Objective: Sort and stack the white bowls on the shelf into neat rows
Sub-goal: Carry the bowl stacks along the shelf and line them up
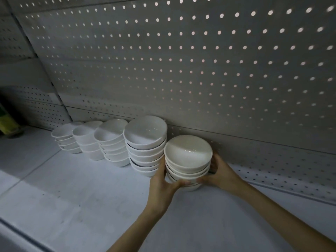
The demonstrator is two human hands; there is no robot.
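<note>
A short stack of white bowls [188, 155] stands on the white shelf [81, 197] near the perforated back panel. My left hand [163, 180] grips its left side, thumb curled round the front near the base. My right hand [218, 171] grips its right side, fingers wrapped behind the bowls. Just to the left, touching or nearly touching, rises a taller stack of white bowls [145, 142]. Three more stacks continue the row leftward: one [112, 140], another [87, 139] and the farthest [65, 137].
A grey perforated back panel [200, 70] runs behind the row. A yellow-green package [7, 120] stands at the far left of the shelf. The shelf's front edge [27, 237] runs along the lower left. Open shelf surface lies in front of the stacks.
</note>
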